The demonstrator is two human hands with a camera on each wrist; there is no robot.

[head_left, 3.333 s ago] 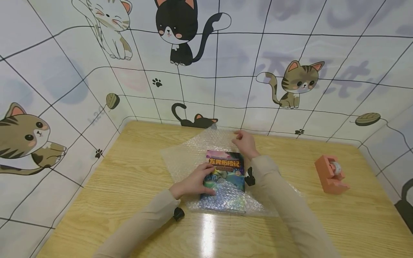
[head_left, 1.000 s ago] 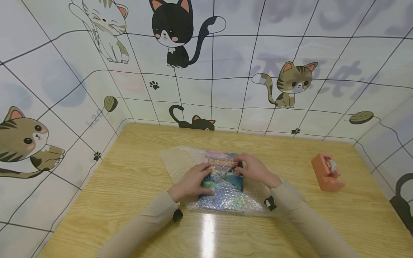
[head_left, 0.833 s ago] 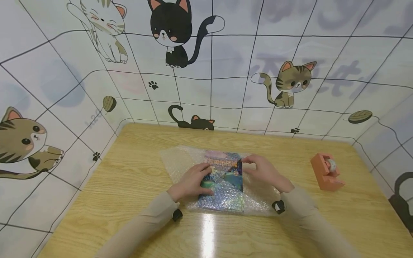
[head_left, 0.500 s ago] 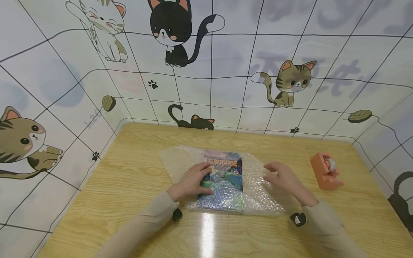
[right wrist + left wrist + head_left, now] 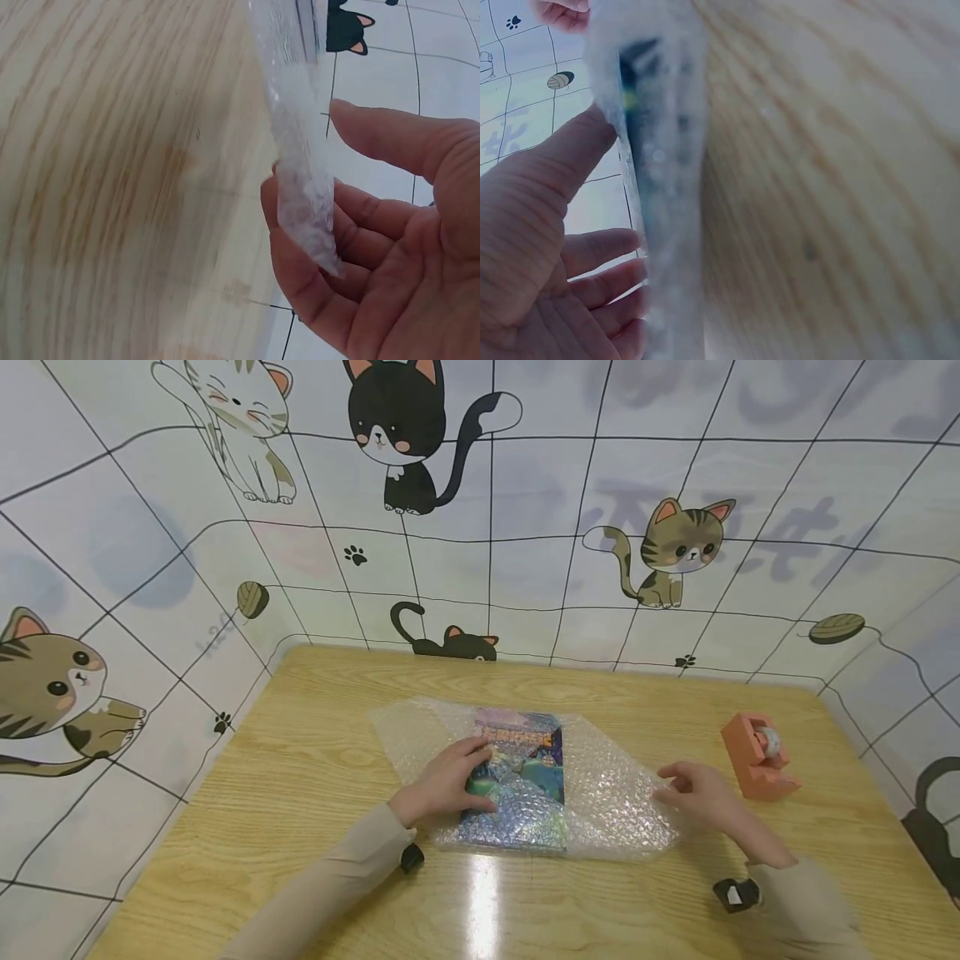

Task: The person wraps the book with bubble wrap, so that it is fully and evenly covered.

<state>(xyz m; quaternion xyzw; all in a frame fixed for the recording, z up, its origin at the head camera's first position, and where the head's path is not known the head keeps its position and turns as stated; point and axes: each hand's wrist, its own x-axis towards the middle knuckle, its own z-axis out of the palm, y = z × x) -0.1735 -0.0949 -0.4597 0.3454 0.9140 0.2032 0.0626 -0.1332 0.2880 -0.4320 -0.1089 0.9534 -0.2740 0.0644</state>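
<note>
A colourful book (image 5: pixel 517 752) lies on the table, covered by clear bubble wrap (image 5: pixel 615 793). My left hand (image 5: pixel 447 778) rests on the book's left side, fingers and thumb spread over the wrap. The left wrist view shows that hand's thumb and fingers (image 5: pixel 604 251) against the wrapped book. At the wrap's right-hand end is my right hand (image 5: pixel 701 793). In the right wrist view, the fingers of this hand (image 5: pixel 375 247) curl round the edge of the bubble wrap (image 5: pixel 300 195), while its thumb stands apart from the sheet.
An orange tape dispenser (image 5: pixel 759 760) with a roll of tape stands on the wooden table (image 5: pixel 315 743), to the right of my right hand. White cloth walls (image 5: pixel 540 568) printed with cats enclose the table's back and sides.
The wrap's top flap, held up by my right hand at first, now lies folded over the book. My right hand has moved right to the wrap's far right end. The left hand stays put.
</note>
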